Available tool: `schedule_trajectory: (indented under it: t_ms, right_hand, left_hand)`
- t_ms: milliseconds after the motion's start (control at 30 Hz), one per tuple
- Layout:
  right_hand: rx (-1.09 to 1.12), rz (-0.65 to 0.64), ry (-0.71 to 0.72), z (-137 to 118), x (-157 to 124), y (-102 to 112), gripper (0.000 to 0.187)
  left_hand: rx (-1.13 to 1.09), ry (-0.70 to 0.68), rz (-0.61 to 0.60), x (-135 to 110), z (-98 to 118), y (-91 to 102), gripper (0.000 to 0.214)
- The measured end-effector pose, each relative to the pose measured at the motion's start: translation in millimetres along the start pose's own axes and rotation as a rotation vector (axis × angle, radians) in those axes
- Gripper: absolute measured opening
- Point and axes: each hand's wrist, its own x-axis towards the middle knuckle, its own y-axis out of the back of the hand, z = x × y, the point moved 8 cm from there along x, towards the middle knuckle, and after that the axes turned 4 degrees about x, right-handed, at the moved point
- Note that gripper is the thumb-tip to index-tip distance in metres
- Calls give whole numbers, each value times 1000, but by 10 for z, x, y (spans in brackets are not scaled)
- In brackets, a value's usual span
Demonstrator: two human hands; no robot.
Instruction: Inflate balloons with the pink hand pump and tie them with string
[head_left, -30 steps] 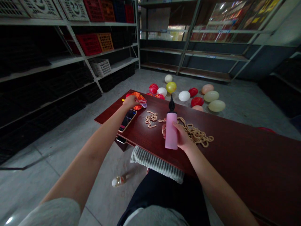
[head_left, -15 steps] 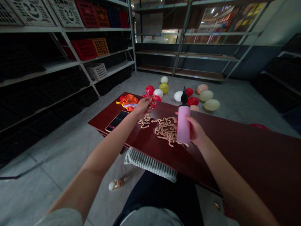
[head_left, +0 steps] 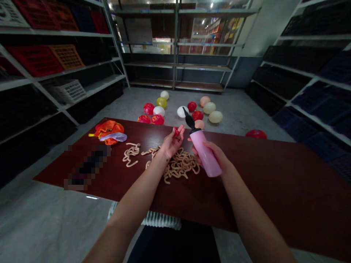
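Observation:
In my right hand is a pink cylindrical balloon pump, its black nozzle tilted up and to the left. Beside the nozzle, my left hand is turned palm up and pinches a small red uninflated balloon. A slight gap seems to lie between that balloon and the nozzle. Below both hands, a heap of curly beige cord-like pieces is spread on the dark red table, partly covered by my left wrist. A smaller cluster of them lies further left.
Orange and yellow flat balloons with a lilac one lie at the table's left end, near a blurred-out phone. Inflated balloons rest on the floor beyond the table. Shelves with crates stand left; more racks stand right.
The view has turned rightward. My left hand has come in with the red balloon, close to the pump's nozzle. The pump has tilted from upright to leaning left.

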Motion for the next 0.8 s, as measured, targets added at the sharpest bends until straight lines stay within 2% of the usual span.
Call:
schedule_trajectory:
  t_ms: [67, 233, 400, 633, 800]
  right_hand:
    - [-32, 0, -40, 17, -53, -32, 53]
    - [-131, 57, -178, 131, -126, -95, 56]
    - [-246, 91, -285, 265, -131, -102, 54]
    - [-259, 55, -270, 309, -112, -143, 44]
    - [-244, 108, -280, 316, -132, -124, 52]
  left_hand:
    - [-40, -42, -10, -7, 79, 40, 26]
    - [-119, -199, -24, -61, 415, 4, 41]
    - [37, -318, 19, -98, 617, 46, 37]
    - [185, -358, 90, -189, 707, 44, 37]
    - [158, -355, 60, -207, 638, -21, 33]
